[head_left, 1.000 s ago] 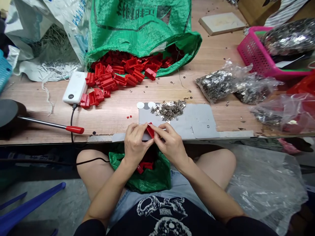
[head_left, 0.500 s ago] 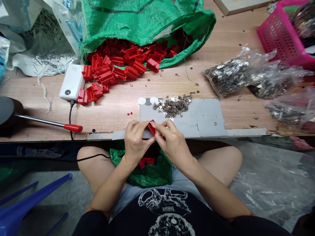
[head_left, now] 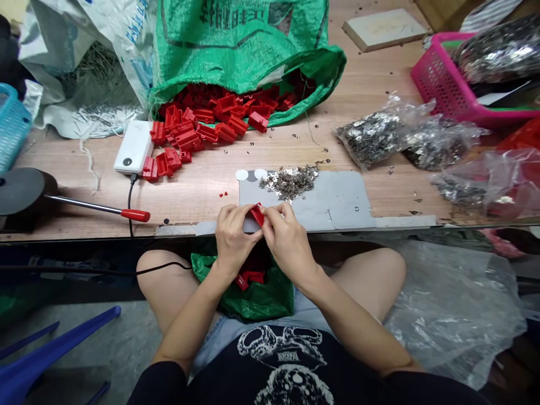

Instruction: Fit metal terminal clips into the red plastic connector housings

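While metal pieces (head_left: pixel 293 183) lie heaped just beyond, both hands (head_left: pixel 235 235) (close together) grasp a red housing (head_left: pixel 257 214).

Wood-grain table (head_left: pixel 198 205): gray mat (head_left: pixel 348 194) at mid front edge; lever device (head_left: pixel 21 194) nr. same edge, far L. Farther from it: green sack (head_left: pixel 244 48) w/ spilled red parts (head_left: pixel 185 139), ctr.-L; metal-filled bags (head_left: pixel 373 135), R.

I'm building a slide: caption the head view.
Left hand and right hand hold a red part near metal pieces.
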`<state>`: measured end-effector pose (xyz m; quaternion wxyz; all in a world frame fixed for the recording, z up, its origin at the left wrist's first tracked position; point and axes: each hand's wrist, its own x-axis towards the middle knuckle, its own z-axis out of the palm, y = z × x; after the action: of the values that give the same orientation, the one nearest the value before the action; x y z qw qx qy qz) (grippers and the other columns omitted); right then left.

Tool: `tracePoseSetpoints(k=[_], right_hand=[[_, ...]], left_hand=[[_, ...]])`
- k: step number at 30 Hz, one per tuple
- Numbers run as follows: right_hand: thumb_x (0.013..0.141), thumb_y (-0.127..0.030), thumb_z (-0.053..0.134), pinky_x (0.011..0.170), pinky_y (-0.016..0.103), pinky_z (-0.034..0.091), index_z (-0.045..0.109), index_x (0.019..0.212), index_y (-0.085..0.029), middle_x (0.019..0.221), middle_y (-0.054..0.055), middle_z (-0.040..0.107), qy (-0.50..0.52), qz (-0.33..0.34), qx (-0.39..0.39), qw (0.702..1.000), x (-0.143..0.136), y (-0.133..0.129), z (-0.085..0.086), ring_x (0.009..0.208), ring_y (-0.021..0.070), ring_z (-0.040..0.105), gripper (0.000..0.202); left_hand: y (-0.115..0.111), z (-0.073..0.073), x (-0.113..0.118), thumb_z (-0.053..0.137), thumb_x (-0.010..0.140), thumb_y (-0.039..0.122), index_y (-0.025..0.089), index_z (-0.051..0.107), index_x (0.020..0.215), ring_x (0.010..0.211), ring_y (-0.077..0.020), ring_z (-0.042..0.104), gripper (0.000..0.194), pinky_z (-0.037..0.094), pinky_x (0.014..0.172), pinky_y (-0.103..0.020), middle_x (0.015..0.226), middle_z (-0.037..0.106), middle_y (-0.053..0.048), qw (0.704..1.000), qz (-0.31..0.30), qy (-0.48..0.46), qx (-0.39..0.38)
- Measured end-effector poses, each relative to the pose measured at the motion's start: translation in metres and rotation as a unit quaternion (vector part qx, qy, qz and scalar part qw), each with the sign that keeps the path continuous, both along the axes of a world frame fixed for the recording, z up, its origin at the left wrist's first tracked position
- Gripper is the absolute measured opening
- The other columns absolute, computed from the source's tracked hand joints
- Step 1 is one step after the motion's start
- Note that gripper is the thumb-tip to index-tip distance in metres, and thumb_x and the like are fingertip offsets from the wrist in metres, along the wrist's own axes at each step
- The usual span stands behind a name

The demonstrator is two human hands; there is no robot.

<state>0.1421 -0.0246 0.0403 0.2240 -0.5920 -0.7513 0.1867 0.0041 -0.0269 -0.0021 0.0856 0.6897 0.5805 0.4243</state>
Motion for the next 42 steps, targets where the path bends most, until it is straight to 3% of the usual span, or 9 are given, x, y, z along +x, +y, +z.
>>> tracePoseSetpoints(k=[8,12,16,22,28,31,36,39,42], right_hand=[[0.1,-0.022,0.043,0.074,0.032,0.049,0.062,0.112,-0.02,0.105,0.009,0.064,0.084,0.038,-0.031,0.995,0.015,0.01,-0.006,0.087,0.021,0.064,0.022],[0.102,-0.029,0.04,0.08,0.035,0.051,0.057,0.132,-0.018,0.106,0.011,0.071,0.146,-0.034,-0.024,0.988,0.035,0.012,-0.016,0.092,0.0226,0.068,0.036],[0.098,-0.029,0.052,0.077,0.035,0.049,0.068,0.12,-0.019,0.104,0.011,0.076,0.04,-0.044,0.023,0.998,0.037,0.032,-0.014,0.088,0.0254,0.07,0.029],[0.095,-0.026,0.059,0.075,0.032,0.046,0.076,0.104,-0.023,0.103,0.009,0.079,-0.09,0.018,0.042,0.995,0.024,0.076,-0.011,0.09,0.0247,0.07,0.019],[0.086,-0.037,0.069,0.07,0.029,0.044,0.073,0.084,-0.018,0.079,0.004,0.073,0.087,-0.008,-0.033,0.996,0.043,0.072,-0.004,0.073,0.0183,0.062,0.019],[0.078,-0.05,0.076,0.051,0.026,0.035,0.066,0.077,-0.018,0.058,-0.004,0.054,0.226,-0.027,-0.179,0.957,0.048,0.054,0.002,0.052,0.0111,0.044,0.034],[0.067,-0.06,0.086,0.037,0.019,0.015,0.057,0.08,-0.02,0.055,-0.014,0.028,0.433,-0.029,-0.403,0.805,0.041,0.032,0.009,0.043,0.0028,0.015,0.051],[0.069,-0.057,0.087,0.035,0.017,0.015,0.06,0.082,-0.018,0.056,-0.013,0.031,0.465,-0.02,-0.425,0.776,0.036,0.026,0.008,0.043,0.0015,0.015,0.05],[0.07,-0.059,0.085,0.034,0.017,0.021,0.062,0.082,-0.018,0.054,-0.013,0.032,0.472,-0.021,-0.396,0.788,0.031,0.021,0.003,0.042,0.0021,0.018,0.049]], left_hand=[[0.0,-0.001,0.001,0.078,0.084,0.029,0.017,0.068,0.119,0.101,-0.0257,0.06,0.039,0.054,0.093,-0.04,0.103,0.074,-0.008,1.0,0.004,-0.001,0.018],[-0.004,0.002,-0.004,0.076,0.084,0.027,0.014,0.063,0.133,0.11,-0.0239,0.058,0.052,0.054,0.099,-0.039,0.115,0.062,-0.012,0.997,0.008,-0.058,0.045],[-0.004,0.0,-0.008,0.072,0.082,0.02,0.015,0.054,0.144,0.111,-0.0233,0.057,0.065,0.054,0.099,-0.038,0.116,0.051,-0.011,0.999,-0.008,-0.032,0.034],[-0.002,-0.002,-0.002,0.072,0.086,0.026,0.019,0.046,0.147,0.109,-0.0272,0.058,0.066,0.051,0.098,-0.041,0.117,0.06,-0.011,0.999,-0.024,0.039,-0.021],[-0.004,-0.003,0.0,0.079,0.084,0.041,0.018,0.06,0.12,0.102,-0.0285,0.057,0.046,0.051,0.092,-0.042,0.108,0.063,-0.01,0.997,-0.016,0.067,-0.041],[-0.005,0.0,-0.001,0.08,0.084,0.04,0.019,0.062,0.12,0.107,-0.0279,0.057,0.045,0.051,0.094,-0.041,0.113,0.061,-0.011,0.999,-0.017,0.038,-0.025],[-0.007,0.009,0.001,0.077,0.088,0.039,0.024,0.073,0.11,0.106,-0.0229,0.059,0.027,0.051,0.095,-0.037,0.108,0.064,-0.008,0.998,-0.033,-0.053,0.023],[-0.009,0.012,0.004,0.076,0.09,0.035,0.026,0.077,0.098,0.099,-0.0202,0.061,0.012,0.05,0.092,-0.036,0.098,0.068,-0.005,0.996,-0.026,-0.076,0.044],[-0.008,0.011,0.005,0.076,0.089,0.03,0.026,0.078,0.091,0.095,-0.0189,0.063,0.005,0.049,0.091,-0.037,0.095,0.07,-0.003,0.994,-0.017,-0.083,0.063]])
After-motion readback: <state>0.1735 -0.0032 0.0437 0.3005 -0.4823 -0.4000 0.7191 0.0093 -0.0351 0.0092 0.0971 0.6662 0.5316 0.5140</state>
